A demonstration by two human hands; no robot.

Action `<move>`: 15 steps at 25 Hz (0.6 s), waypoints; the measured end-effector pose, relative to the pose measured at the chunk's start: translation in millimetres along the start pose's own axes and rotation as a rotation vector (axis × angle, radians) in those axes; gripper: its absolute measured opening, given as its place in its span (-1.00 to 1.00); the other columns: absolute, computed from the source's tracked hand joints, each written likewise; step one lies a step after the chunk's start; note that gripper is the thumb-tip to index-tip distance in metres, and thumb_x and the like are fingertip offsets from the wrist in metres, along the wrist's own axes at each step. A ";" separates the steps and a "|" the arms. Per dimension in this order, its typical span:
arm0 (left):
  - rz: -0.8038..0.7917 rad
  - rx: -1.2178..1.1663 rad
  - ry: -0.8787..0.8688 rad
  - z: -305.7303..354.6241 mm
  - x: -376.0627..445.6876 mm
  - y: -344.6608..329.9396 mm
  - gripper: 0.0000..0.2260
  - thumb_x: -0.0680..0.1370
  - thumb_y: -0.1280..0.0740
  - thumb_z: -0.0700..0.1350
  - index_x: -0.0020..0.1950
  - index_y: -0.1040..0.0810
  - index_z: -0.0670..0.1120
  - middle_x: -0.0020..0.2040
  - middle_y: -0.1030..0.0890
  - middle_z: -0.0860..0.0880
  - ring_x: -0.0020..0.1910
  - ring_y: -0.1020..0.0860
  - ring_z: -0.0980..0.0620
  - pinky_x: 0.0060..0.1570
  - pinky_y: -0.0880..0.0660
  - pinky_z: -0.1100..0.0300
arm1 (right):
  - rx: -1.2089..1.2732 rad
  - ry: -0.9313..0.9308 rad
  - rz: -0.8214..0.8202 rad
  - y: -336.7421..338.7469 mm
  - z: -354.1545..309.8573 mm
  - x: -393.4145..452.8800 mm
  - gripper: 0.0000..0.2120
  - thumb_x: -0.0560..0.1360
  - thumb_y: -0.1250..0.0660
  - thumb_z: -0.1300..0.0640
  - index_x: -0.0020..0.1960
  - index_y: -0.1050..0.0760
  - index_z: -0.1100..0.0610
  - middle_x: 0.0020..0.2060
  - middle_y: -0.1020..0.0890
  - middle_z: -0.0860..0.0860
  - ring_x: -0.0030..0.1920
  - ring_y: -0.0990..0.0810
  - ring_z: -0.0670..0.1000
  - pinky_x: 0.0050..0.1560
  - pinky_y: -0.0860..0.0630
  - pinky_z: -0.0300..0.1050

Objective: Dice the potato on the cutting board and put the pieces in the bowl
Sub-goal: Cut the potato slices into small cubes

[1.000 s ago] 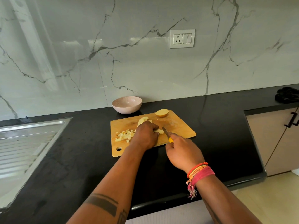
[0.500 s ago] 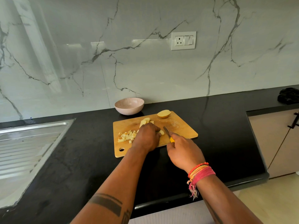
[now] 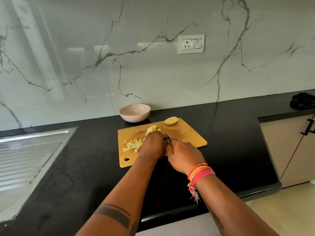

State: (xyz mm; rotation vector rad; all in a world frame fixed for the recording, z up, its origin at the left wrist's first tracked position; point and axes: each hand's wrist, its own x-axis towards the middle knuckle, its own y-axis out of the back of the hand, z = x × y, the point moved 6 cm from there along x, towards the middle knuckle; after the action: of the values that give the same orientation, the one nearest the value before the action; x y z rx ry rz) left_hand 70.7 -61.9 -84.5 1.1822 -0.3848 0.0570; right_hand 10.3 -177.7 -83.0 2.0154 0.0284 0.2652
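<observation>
A wooden cutting board (image 3: pixel 187 133) lies on the black counter. Several small potato dice (image 3: pixel 132 145) sit on its left part, a few slices (image 3: pixel 152 129) near its middle, and a potato half (image 3: pixel 171 120) at its far edge. My left hand (image 3: pixel 153 145) curls down over potato pieces on the board; what lies under it is hidden. My right hand (image 3: pixel 185 156) grips a yellow-handled knife (image 3: pixel 167 137), its blade close against my left hand's fingers. An empty pink bowl (image 3: pixel 135 112) stands behind the board by the wall.
A steel sink drainboard (image 3: pixel 29 155) fills the left side. A dark cloth (image 3: pixel 302 101) lies at the counter's far right. A cabinet door with a black handle (image 3: pixel 308 127) stands below right. A wall socket (image 3: pixel 191 44) sits above the board.
My right hand has moved left with the knife, closing up against my left hand. The view has shifted slightly; board, bowl and potato pieces stay put.
</observation>
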 end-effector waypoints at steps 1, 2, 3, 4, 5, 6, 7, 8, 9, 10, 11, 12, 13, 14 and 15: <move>0.007 -0.001 0.005 0.3 -0.4 1.0 -0.79 0.66 -0.30 -0.09 0.19 -0.70 0.01 0.13 -0.67 -0.03 0.09 -0.58 -0.02 0.01 -0.46 0.20 | -0.007 0.000 -0.007 -0.8 -0.4 1.2 -0.61 0.66 -0.14 -0.03 0.47 -0.39 -0.06 -0.03 -0.64 0.02 -0.10 -0.58 0.07 -0.12 -0.57 -0.01; 0.012 -0.003 0.008 0.8 -0.5 1.7 -0.79 0.66 -0.30 -0.09 0.19 -0.71 0.01 0.13 -0.67 -0.02 0.09 -0.59 -0.02 0.01 -0.46 0.20 | -0.015 0.004 -0.014 -0.8 -0.2 0.8 -0.61 0.66 -0.14 -0.03 0.48 -0.39 -0.05 -0.06 -0.62 0.01 -0.12 -0.56 0.06 -0.15 -0.54 -0.03; 0.014 -0.009 0.013 1.3 -0.8 1.4 -0.79 0.66 -0.30 -0.08 0.19 -0.71 0.00 0.14 -0.68 -0.02 0.09 -0.59 -0.02 0.03 -0.47 0.20 | -0.021 0.005 -0.018 -0.4 1.4 -2.3 -0.60 0.66 -0.14 -0.03 0.49 -0.38 -0.05 -0.09 -0.60 -0.01 -0.14 -0.56 0.04 -0.17 -0.52 -0.05; 0.016 -0.012 0.020 2.0 -1.7 1.0 -0.79 0.66 -0.31 -0.07 0.19 -0.71 0.00 0.15 -0.68 -0.01 0.11 -0.59 -0.02 0.07 -0.49 0.17 | -0.028 0.002 -0.014 0.0 3.8 -8.4 -0.58 0.66 -0.14 -0.03 0.51 -0.36 -0.06 -0.13 -0.58 -0.03 -0.16 -0.56 0.02 -0.20 -0.50 -0.06; 0.016 -0.011 0.028 2.3 -2.3 1.1 -0.80 0.66 -0.31 -0.06 0.19 -0.71 -0.01 0.16 -0.67 -0.01 0.12 -0.58 -0.02 0.12 -0.51 0.14 | -0.044 -0.001 -0.003 -0.3 6.0 -16.4 -0.55 0.65 -0.14 -0.03 0.54 -0.33 -0.07 -0.18 -0.57 -0.05 -0.20 -0.56 0.00 -0.24 -0.48 -0.07; 0.019 -0.010 0.035 2.7 -2.7 1.5 -0.80 0.66 -0.32 -0.05 0.19 -0.71 -0.01 0.17 -0.67 -0.01 0.14 -0.58 -0.02 0.15 -0.51 0.13 | -0.068 -0.002 0.013 -0.6 7.4 -25.6 -0.51 0.65 -0.13 -0.03 0.58 -0.28 -0.08 -0.22 -0.56 -0.06 -0.24 -0.54 -0.02 -0.29 -0.46 -0.08; 0.024 -0.015 0.044 2.7 -2.6 1.6 -0.79 0.66 -0.33 -0.04 0.21 -0.70 -0.01 0.18 -0.67 -0.01 0.15 -0.57 -0.02 0.17 -0.51 0.12 | -0.089 0.000 0.032 -0.2 8.3 -34.8 -0.49 0.65 -0.12 -0.04 0.60 -0.24 -0.09 -0.25 -0.54 -0.06 -0.28 -0.52 -0.05 -0.33 -0.42 -0.09; 0.028 -0.023 0.055 2.1 -2.3 1.9 -0.79 0.65 -0.33 -0.04 0.23 -0.69 -0.01 0.19 -0.67 -0.01 0.17 -0.57 -0.01 0.19 -0.51 0.12 | -0.097 0.000 0.050 0.7 9.0 -43.0 -0.47 0.66 -0.11 -0.03 0.62 -0.22 -0.09 -0.27 -0.54 -0.07 -0.31 -0.50 -0.07 -0.37 -0.38 -0.10; 0.026 -0.029 0.065 1.5 -2.4 1.6 -0.78 0.65 -0.34 -0.03 0.25 -0.68 -0.02 0.21 -0.66 -0.01 0.19 -0.57 -0.01 0.21 -0.51 0.12 | -0.094 -0.003 0.064 1.6 10.1 -49.3 -0.47 0.66 -0.11 -0.03 0.62 -0.21 -0.10 -0.29 -0.54 -0.08 -0.34 -0.49 -0.09 -0.40 -0.35 -0.11; 0.023 -0.030 0.068 1.6 -3.3 1.9 -0.77 0.65 -0.34 -0.03 0.27 -0.67 -0.02 0.22 -0.66 -0.01 0.20 -0.57 -0.01 0.21 -0.50 0.12 | -0.080 -0.008 0.071 2.6 11.6 -53.5 -0.47 0.65 -0.11 -0.03 0.62 -0.21 -0.11 -0.30 -0.54 -0.09 -0.35 -0.49 -0.11 -0.43 -0.34 -0.13; 0.017 -0.031 0.068 1.8 -4.4 2.9 -0.76 0.65 -0.34 -0.03 0.28 -0.66 -0.02 0.23 -0.66 -0.01 0.20 -0.57 -0.01 0.21 -0.50 0.12 | -0.059 -0.009 0.073 4.0 12.5 -55.5 -0.47 0.65 -0.12 -0.02 0.62 -0.22 -0.12 -0.31 -0.55 -0.10 -0.36 -0.51 -0.11 -0.44 -0.35 -0.14; 0.011 -0.037 0.065 1.6 -6.1 3.8 -0.76 0.65 -0.34 -0.04 0.28 -0.66 -0.03 0.23 -0.66 -0.01 0.20 -0.57 -0.02 0.22 -0.50 0.12 | -0.034 -0.010 0.074 5.6 12.5 -55.5 -0.47 0.65 -0.12 -0.02 0.62 -0.23 -0.12 -0.31 -0.56 -0.09 -0.36 -0.52 -0.10 -0.44 -0.38 -0.14; 0.006 -0.048 0.062 0.8 -7.5 4.4 -0.76 0.65 -0.34 -0.05 0.29 -0.65 -0.02 0.24 -0.65 -0.01 0.21 -0.57 -0.02 0.22 -0.50 0.12 | -0.014 -0.013 0.078 6.6 12.0 -53.6 -0.47 0.65 -0.13 -0.01 0.62 -0.23 -0.12 -0.32 -0.57 -0.08 -0.36 -0.54 -0.09 -0.42 -0.43 -0.13; 0.005 -0.056 0.057 -0.4 -8.7 4.7 -0.75 0.65 -0.33 -0.06 0.30 -0.65 -0.03 0.25 -0.65 -0.01 0.21 -0.57 -0.02 0.23 -0.49 0.12 | -0.003 -0.016 0.086 7.5 11.2 -50.5 -0.47 0.65 -0.13 -0.01 0.62 -0.23 -0.12 -0.32 -0.57 -0.08 -0.35 -0.55 -0.08 -0.40 -0.49 -0.11; 0.007 -0.057 0.053 -1.2 -9.7 5.4 -0.75 0.65 -0.33 -0.08 0.30 -0.65 -0.03 0.25 -0.65 -0.01 0.22 -0.57 -0.02 0.23 -0.49 0.12 | 0.000 -0.019 0.093 7.5 10.4 -45.4 -0.48 0.66 -0.14 -0.02 0.62 -0.23 -0.12 -0.31 -0.57 -0.07 -0.34 -0.56 -0.06 -0.37 -0.52 -0.08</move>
State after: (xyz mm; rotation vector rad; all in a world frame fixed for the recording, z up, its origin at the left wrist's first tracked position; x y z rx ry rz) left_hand 60.6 -57.2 -83.3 1.1205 -0.3421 0.0828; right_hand -32.6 -196.4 -88.6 2.0223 -0.0778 0.3048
